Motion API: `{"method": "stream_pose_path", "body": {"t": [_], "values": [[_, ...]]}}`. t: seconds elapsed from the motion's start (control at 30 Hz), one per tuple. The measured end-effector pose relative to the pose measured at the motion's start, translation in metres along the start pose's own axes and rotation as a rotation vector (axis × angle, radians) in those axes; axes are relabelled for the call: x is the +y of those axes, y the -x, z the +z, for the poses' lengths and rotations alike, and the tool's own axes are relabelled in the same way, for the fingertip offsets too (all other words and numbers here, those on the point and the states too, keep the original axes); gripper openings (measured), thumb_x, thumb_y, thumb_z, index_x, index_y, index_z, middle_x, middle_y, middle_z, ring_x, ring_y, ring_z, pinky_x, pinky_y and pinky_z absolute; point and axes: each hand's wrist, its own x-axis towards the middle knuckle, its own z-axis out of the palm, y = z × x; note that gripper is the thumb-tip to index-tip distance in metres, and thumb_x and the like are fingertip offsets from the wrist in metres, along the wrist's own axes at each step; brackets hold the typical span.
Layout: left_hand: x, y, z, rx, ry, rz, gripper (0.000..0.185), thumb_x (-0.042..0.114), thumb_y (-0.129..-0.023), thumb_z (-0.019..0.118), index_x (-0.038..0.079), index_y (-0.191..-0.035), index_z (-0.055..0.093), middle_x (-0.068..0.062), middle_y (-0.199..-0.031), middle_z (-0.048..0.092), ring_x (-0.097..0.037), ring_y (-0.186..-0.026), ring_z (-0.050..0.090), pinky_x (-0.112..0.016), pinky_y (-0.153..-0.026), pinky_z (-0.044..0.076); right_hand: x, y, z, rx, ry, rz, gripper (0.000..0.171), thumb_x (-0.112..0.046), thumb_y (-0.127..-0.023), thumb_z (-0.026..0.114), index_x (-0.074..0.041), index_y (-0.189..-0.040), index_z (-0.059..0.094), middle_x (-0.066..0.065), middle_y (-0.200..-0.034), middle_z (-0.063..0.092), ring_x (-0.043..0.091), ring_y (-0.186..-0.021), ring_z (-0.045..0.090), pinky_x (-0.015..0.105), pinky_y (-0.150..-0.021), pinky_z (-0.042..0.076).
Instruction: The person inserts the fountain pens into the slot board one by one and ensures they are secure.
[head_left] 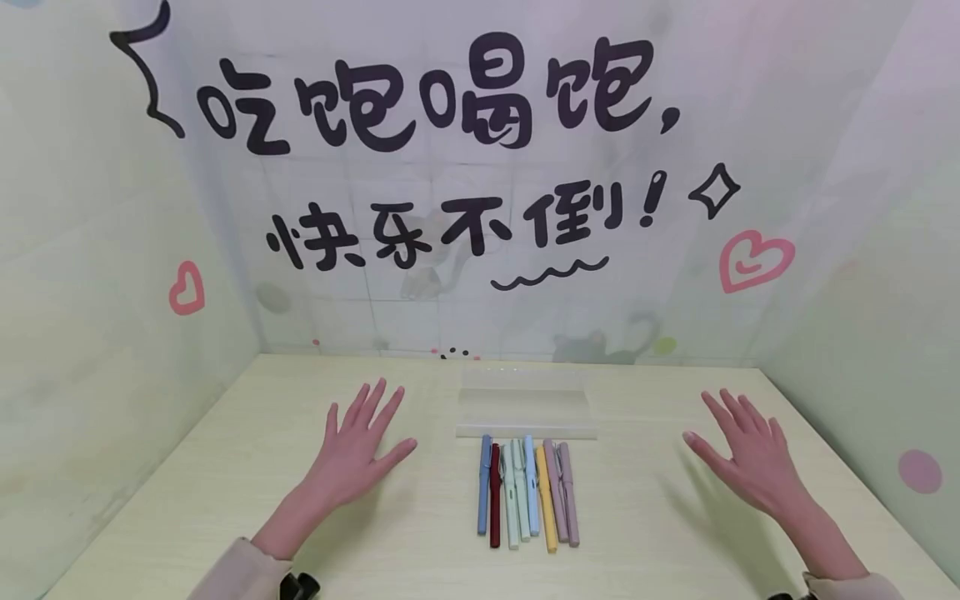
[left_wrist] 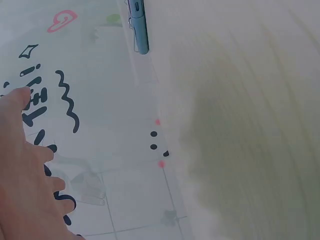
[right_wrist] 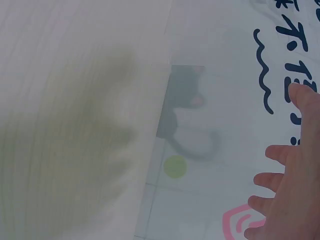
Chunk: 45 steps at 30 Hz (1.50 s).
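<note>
Nothing looks begun: the row of pens (head_left: 525, 492) lies untouched before the clear stand (head_left: 525, 404), left hand (head_left: 356, 454) and right hand (head_left: 753, 458) spread flat, each grip empty, over the bench (head_left: 225, 500).

Right hand (right_wrist: 292, 185): I see it at the lower right edge of the frame, fingers (right_wrist: 272, 152) straight and spread, holding nothing.
Tabletop (right_wrist: 65, 75): pale wood grain fills the left half; a broad dark shadow (right_wrist: 70, 140) lies across it.
Wall sheet (right_wrist: 235, 60): light, with black brush lettering (right_wrist: 300, 20) and a wavy black line (right_wrist: 263, 70) at upper right.
Sheet marks: a green dot (right_wrist: 175, 166), a grey cat-like shape (right_wrist: 187, 115), part of a pink heart (right_wrist: 235, 225) beside my fingers.
Contact: I cannot tell whether the hand touches anything.
</note>
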Motion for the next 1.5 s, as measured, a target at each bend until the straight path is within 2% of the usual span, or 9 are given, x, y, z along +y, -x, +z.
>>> {"method": "stream_pose_path", "body": {"t": [0.13,0.27,0.4,0.53,0.67,0.97,1.2,1.37,1.5], "values": [[-0.002,-0.004,0.0,0.083,0.078,0.015,0.066,0.045,-0.087,0.049,0.012,-0.139,0.027,-0.014,-0.141,0.021,-0.032,-0.129,0.013,-0.06,-0.095,0.007,-0.002,-0.003,-0.001,0.03,-0.053,-0.011,0.061,-0.033,-0.086,0.054,-0.005,-0.135,0.032,0.028,-0.13,0.031,0.042,-0.124,0.018,0.065,-0.089,0.01],[-0.003,-0.012,0.001,0.176,0.203,0.033,0.059,0.034,-0.086,0.054,0.005,-0.134,0.035,-0.02,-0.135,0.031,-0.035,-0.124,0.024,-0.06,-0.093,0.015,-0.005,-0.005,0.001,0.082,-0.116,-0.035,0.054,-0.026,-0.086,0.056,0.001,-0.13,0.038,0.029,-0.125,0.037,0.046,-0.114,0.029,0.062,-0.083,0.021],[-0.005,-0.019,0.004,0.203,0.38,0.016,0.051,0.024,-0.088,0.054,0.001,-0.131,0.038,-0.021,-0.133,0.034,-0.036,-0.121,0.029,-0.059,-0.091,0.021,-0.008,-0.007,0.007,0.091,-0.174,-0.033,0.051,-0.024,-0.087,0.055,0.003,-0.127,0.04,0.026,-0.124,0.04,0.046,-0.111,0.034,0.059,-0.082,0.025],[-0.005,-0.024,0.006,0.17,0.541,-0.028,0.048,0.022,-0.091,0.051,0.001,-0.131,0.037,-0.02,-0.133,0.033,-0.035,-0.122,0.028,-0.056,-0.094,0.022,-0.012,-0.006,0.014,0.063,-0.231,-0.013,0.048,-0.023,-0.088,0.054,0.002,-0.127,0.041,0.023,-0.123,0.042,0.044,-0.111,0.034,0.058,-0.081,0.027],[-0.004,-0.027,0.009,0.122,0.632,-0.078,0.048,0.025,-0.091,0.049,0.002,-0.131,0.037,-0.019,-0.134,0.032,-0.033,-0.123,0.027,-0.053,-0.096,0.022,-0.016,-0.005,0.02,0.017,-0.305,0.015,0.045,-0.022,-0.09,0.052,0.002,-0.126,0.041,0.023,-0.123,0.042,0.043,-0.112,0.033,0.058,-0.082,0.027],[-0.004,-0.032,0.023,0.036,0.696,-0.184,0.048,0.033,-0.092,0.045,0.004,-0.129,0.04,-0.017,-0.13,0.036,-0.034,-0.12,0.031,-0.053,-0.094,0.026,-0.024,-0.006,0.028,-0.126,-0.471,0.163,0.048,-0.031,-0.093,0.043,0.0,-0.129,0.038,0.022,-0.126,0.04,0.038,-0.117,0.033,0.056,-0.088,0.029],[-0.005,-0.037,0.031,-0.044,0.766,-0.294,0.049,0.038,-0.091,0.044,0.007,-0.13,0.041,-0.016,-0.131,0.035,-0.032,-0.121,0.031,-0.052,-0.094,0.027,-0.027,-0.011,0.037,-0.187,-0.549,0.249,0.05,-0.037,-0.093,0.04,-0.001,-0.128,0.041,0.021,-0.123,0.045,0.034,-0.114,0.038,0.051,-0.088,0.034],[-0.005,-0.043,0.037,-0.056,0.768,-0.32,0.048,0.037,-0.091,0.045,0.007,-0.129,0.042,-0.016,-0.129,0.037,-0.034,-0.119,0.033,-0.051,-0.094,0.029,-0.031,-0.015,0.043,-0.233,-0.603,0.28,0.05,-0.037,-0.093,0.041,0.002,-0.125,0.043,0.021,-0.12,0.047,0.034,-0.111,0.041,0.05,-0.088,0.035],[-0.005,-0.048,0.042,-0.063,0.756,-0.317,0.048,0.037,-0.092,0.045,0.006,-0.128,0.043,-0.017,-0.128,0.038,-0.036,-0.118,0.034,-0.05,-0.093,0.029,-0.033,-0.017,0.05,-0.271,-0.638,0.3,0.048,-0.034,-0.093,0.043,0.004,-0.123,0.044,0.019,-0.116,0.051,0.029,-0.102,0.049,0.042,-0.084,0.039]]}}
